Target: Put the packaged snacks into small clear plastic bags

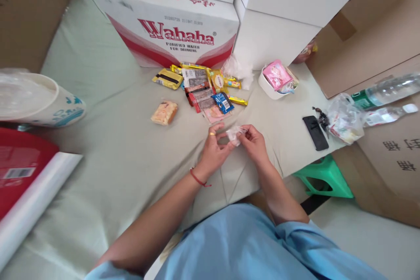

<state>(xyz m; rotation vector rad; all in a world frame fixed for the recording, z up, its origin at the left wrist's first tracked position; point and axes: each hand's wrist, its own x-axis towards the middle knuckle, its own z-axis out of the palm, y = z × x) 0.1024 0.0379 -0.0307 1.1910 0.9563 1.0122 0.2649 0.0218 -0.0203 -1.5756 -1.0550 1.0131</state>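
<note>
Both my hands meet over the pale green cloth (108,148) near its front edge. My left hand (215,148), with a ring and a red wrist string, pinches one side of a small clear plastic wrapper (235,133). My right hand (254,140) grips the wrapper's other side. Just beyond my hands lies a pile of snack packets (203,87): yellow, red, blue and pink ones. An orange-toned packet (164,112) lies apart to the left of the pile.
A Wahaha water carton (170,26) and white boxes (278,13) stand behind. A white bowl (266,86) holds a pink packet. At right lie a black phone (315,132), keys, a plastic bag (344,118) and bottles (387,89). A green stool (323,177) stands below.
</note>
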